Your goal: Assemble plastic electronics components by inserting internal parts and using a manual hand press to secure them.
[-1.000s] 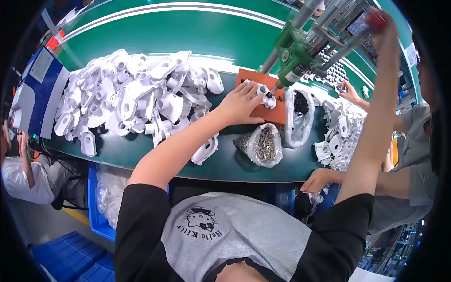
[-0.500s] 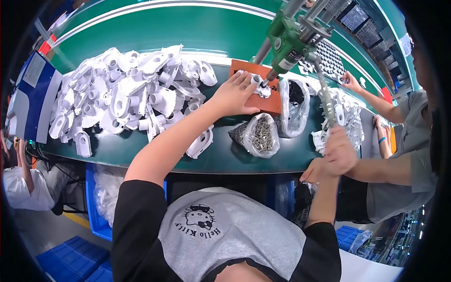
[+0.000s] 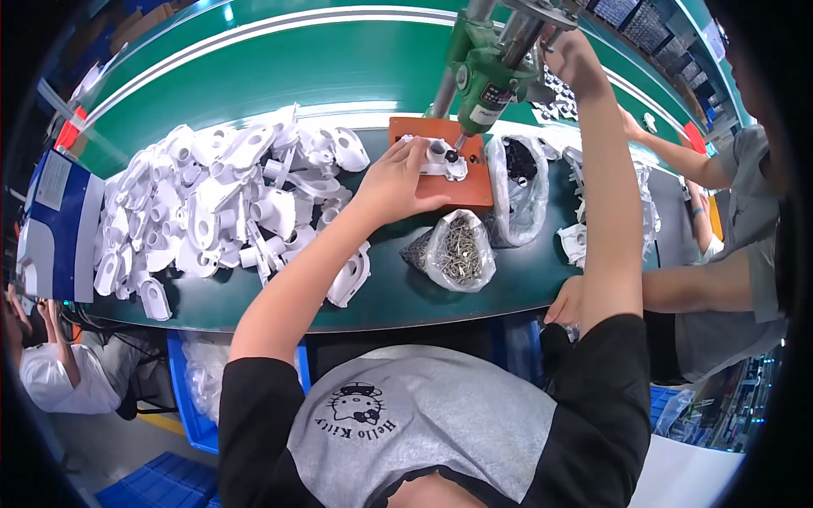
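A white plastic part (image 3: pixel 456 166) with a small black piece on it lies on an orange fixture block (image 3: pixel 476 193). My left hand (image 3: pixel 396 182) holds the part's left end, fingers bent over it and thumb apart, low along the block. Above stands a green hand press (image 3: pixel 486 85), its slim metal tip (image 3: pixel 461 142) close over the black piece; whether they touch I cannot tell. At the press's upper right, my raised right hand (image 3: pixel 576 63) is closed around the lever, which is mostly hidden by the hand and the press head.
White plastic parts (image 3: pixel 203 212) lie heaped on the left. Nearer me are a bag of metal pins (image 3: pixel 461 254) and a bag of black pieces (image 3: pixel 518 199). At right, a co-worker's arm (image 3: pixel 703 284) reaches in beside more white parts (image 3: pixel 573 244). A blue-and-white machine (image 3: pixel 63 224) stands far left.
My right hand has swung up and away from me with the lever, from near the table's front edge to beside the press head. My left hand stays at the white part.
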A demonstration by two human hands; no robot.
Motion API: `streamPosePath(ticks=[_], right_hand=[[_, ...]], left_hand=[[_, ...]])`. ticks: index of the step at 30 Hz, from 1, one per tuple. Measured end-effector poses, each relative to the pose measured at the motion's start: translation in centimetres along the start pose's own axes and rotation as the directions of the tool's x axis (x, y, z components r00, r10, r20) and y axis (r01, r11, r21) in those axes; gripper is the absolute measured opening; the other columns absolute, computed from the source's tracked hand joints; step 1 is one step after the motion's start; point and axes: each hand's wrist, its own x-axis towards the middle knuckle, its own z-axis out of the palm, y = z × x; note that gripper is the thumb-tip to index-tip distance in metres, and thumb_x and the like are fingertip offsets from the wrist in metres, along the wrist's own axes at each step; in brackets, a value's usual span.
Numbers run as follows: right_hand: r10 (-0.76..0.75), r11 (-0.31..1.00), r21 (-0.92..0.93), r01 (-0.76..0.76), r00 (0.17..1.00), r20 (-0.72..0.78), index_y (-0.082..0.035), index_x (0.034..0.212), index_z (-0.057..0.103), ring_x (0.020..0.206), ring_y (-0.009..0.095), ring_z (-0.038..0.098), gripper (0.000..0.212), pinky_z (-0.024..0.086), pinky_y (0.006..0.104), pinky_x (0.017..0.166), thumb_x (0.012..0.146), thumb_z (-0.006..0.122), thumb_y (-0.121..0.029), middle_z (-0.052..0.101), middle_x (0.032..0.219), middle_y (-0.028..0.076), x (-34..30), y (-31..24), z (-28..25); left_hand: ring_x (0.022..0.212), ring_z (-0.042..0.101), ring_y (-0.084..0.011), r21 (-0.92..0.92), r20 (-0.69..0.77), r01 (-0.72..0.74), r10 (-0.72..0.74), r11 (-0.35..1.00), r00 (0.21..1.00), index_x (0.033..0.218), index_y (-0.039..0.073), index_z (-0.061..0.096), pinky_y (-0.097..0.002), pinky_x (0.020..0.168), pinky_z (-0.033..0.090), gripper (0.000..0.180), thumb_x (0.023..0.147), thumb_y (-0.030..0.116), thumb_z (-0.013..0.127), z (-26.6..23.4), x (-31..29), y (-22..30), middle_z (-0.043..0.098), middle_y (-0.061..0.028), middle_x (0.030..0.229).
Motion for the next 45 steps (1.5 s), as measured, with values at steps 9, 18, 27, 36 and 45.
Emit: streamPosePath(ticks=[9,18,27,36,45], right_hand=[[-0.016,-0.161,-0.986,0.048,0.999,0.052,0.004,0.096,0.062,0.087,0.042,0.061,0.031,0.047,0.0454,0.079,0.079,0.056,-0.022,0.065,0.087,0.024,-10.7,7.3,-15.4],[0.254,-0.358,-0.886,-0.295,0.882,-0.397,-0.011,0.123,0.053,0.117,0.044,0.048,0.047,0.036,0.0479,0.101,0.087,0.049,-0.043,0.057,0.117,0.026,-12.7,11.4,-13.4],[0.289,-0.409,-0.870,-0.274,0.866,-0.409,-0.017,0.122,0.046,0.116,0.044,0.046,0.037,0.039,0.0570,0.092,0.091,0.042,-0.038,0.058,0.111,0.021,-12.1,13.2,-16.7],[-0.015,-0.146,-0.815,-0.561,0.825,-0.565,-0.027,0.127,0.043,0.112,0.046,0.048,0.038,0.038,0.0577,0.091,0.090,0.045,-0.033,0.033,0.135,0.025,-14.9,10.5,-11.0],[-0.251,-0.188,-0.797,-0.574,0.813,-0.526,-0.024,0.134,0.041,0.108,0.046,0.052,0.059,0.043,0.0510,0.090,0.079,0.061,-0.032,0.041,0.130,0.022,-18.5,7.7,-4.7]], left_hand=[[0.129,0.036,-0.0363,-0.024,0.084,-0.094,0.096,0.995,0.992,0.118,0.016,0.051,-0.0586,0.107,0.018,0.053,0.071,0.033,0.067,-0.3,4.0,-1.5,0.049,-0.0177,0.125],[0.084,0.064,-0.0334,-0.038,0.168,0.061,-0.054,0.997,0.984,0.085,0.007,0.066,-0.0435,0.071,0.050,0.026,0.074,0.031,0.061,-7.8,6.0,-4.2,0.066,-0.0162,0.082],[0.108,0.053,-0.0424,-0.215,-0.181,0.527,-0.564,0.822,0.806,0.127,-0.006,0.042,-0.0437,0.093,0.043,0.071,0.076,0.039,0.059,-7.9,6.2,-13.9,0.053,-0.0329,0.114],[0.109,0.057,-0.0321,0.564,0.150,0.590,-0.775,0.577,0.614,0.117,0.005,0.059,-0.0531,0.092,0.041,0.075,0.068,0.062,0.061,-15.5,1.1,-13.0,0.060,-0.0174,0.116],[0.093,0.063,-0.0374,0.412,0.060,0.612,-0.690,0.675,0.721,0.123,0.003,0.038,-0.0432,0.080,0.050,0.077,0.067,0.048,0.064,-14.5,-0.6,-11.9,0.063,-0.0233,0.103]])
